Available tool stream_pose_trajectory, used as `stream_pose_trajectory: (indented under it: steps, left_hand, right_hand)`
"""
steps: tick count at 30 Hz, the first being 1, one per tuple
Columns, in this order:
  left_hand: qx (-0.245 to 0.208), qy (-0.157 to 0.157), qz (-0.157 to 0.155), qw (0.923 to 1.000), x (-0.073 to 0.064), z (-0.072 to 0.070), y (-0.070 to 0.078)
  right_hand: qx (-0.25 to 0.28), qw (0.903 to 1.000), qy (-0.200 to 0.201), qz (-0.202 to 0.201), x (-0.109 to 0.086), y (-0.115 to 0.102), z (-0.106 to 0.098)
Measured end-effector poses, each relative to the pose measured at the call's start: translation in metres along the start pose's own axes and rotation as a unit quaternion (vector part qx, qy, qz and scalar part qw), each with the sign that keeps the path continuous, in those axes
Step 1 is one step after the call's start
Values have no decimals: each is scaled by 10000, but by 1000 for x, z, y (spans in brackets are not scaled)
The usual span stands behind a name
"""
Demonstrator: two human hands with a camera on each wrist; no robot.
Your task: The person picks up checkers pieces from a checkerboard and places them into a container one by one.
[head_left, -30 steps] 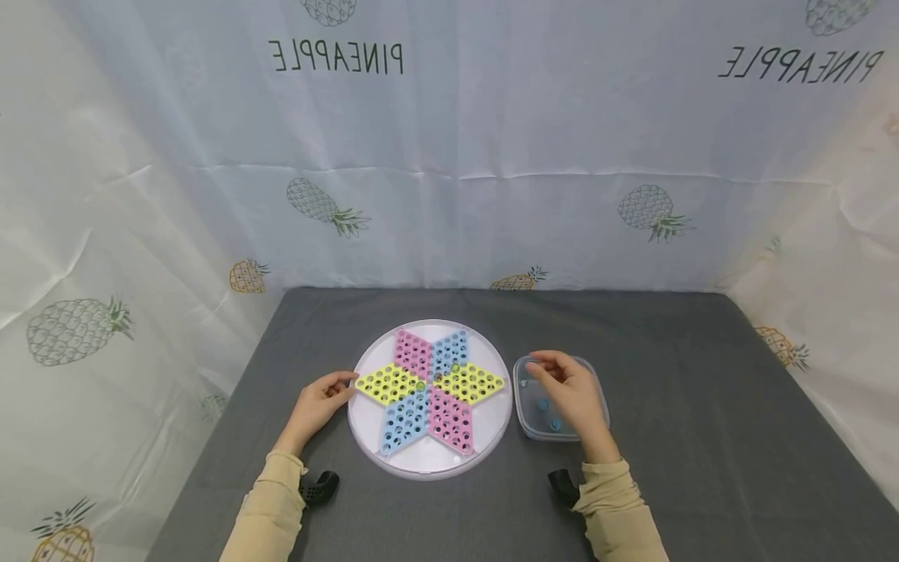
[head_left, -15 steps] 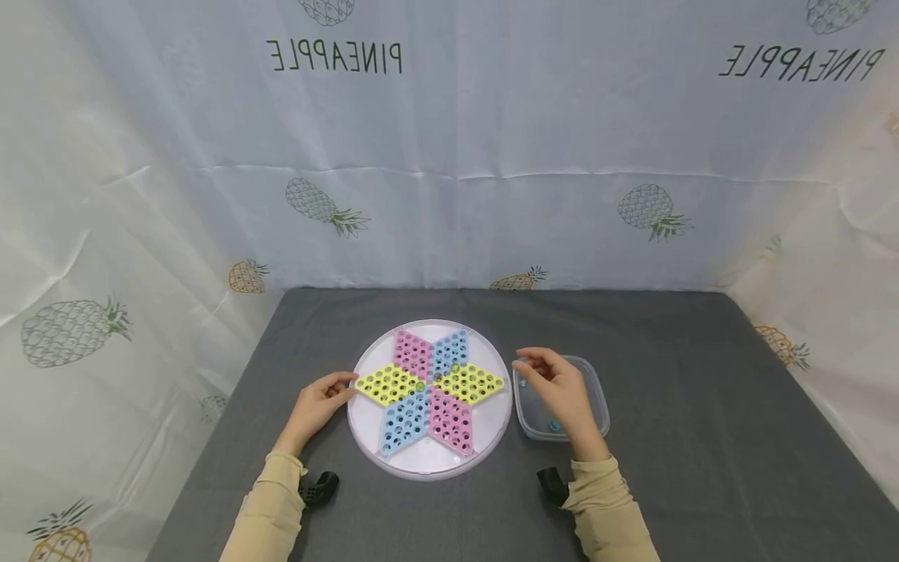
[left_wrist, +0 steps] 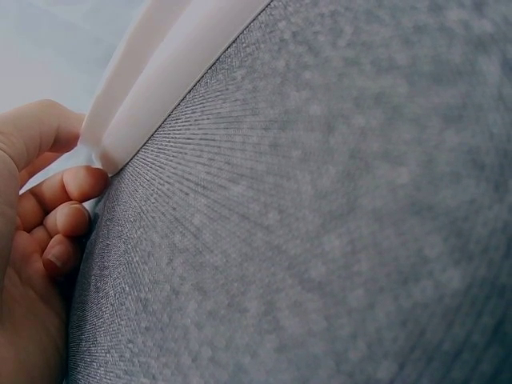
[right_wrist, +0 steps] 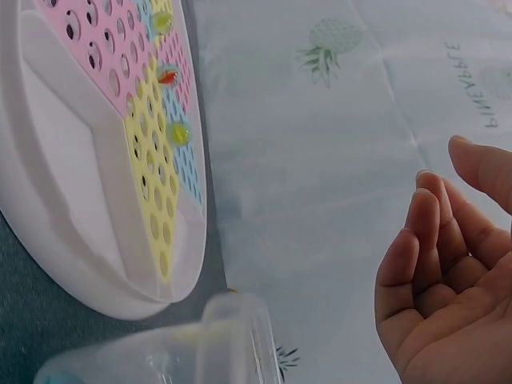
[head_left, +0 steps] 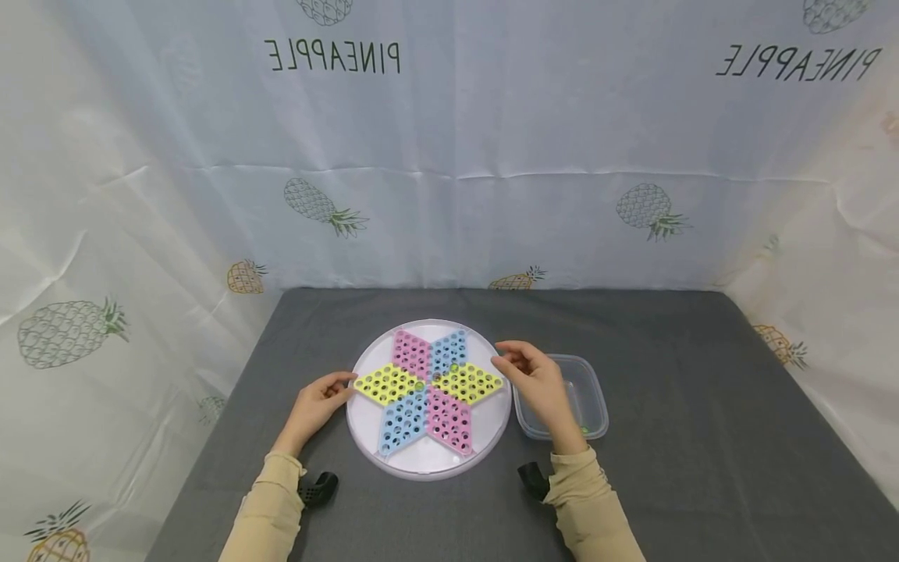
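A round white Chinese checkers board (head_left: 437, 460) with pink, blue and yellow star points lies on the table. My left hand (head_left: 318, 409) grips its left rim; the left wrist view shows fingers (left_wrist: 84, 182) against the rim's edge. Just past the board's right rim hovers my right hand (head_left: 539, 386), fingers curved and thumb near them. No marble shows between its fingertips, though part of that space is hidden. Two green-yellow marbles (right_wrist: 178, 134) and a red-and-clear marble (right_wrist: 167, 76) sit in holes near the board's middle.
A clear plastic container (head_left: 595, 394) stands right of the board, partly under the right hand, with something small and green inside. Dark grey cloth (head_left: 674, 437) covers the table. A pineapple-print curtain (head_left: 449, 226) hangs behind and at both sides.
My right hand has moved left from above the clear container to beside the board's right rim. The left hand stays at the left rim, and the board has not moved.
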State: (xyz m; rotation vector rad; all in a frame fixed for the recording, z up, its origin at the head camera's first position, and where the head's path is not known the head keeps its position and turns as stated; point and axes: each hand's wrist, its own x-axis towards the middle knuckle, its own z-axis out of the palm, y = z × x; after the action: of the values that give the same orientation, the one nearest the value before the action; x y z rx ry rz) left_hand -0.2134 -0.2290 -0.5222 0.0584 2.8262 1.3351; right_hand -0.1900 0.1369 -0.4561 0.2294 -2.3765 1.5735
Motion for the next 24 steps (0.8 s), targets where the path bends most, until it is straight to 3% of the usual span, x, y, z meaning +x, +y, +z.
stream_pose_trajectory:
  steps: [3, 8, 24]
  left_hand:
    - [-6, -4, 33, 10000, 0, 0, -1]
    - [-40, -28, 13, 10000, 0, 0, -1]
    - [-16, -58, -98, 9999, -2, 0, 0]
  right_hand:
    - [2, 9997, -61, 251, -2, -24, 1]
    - [96, 9984, -211, 522, 0, -29, 7]
    - [420, 9978, -460, 248, 3, -32, 34]
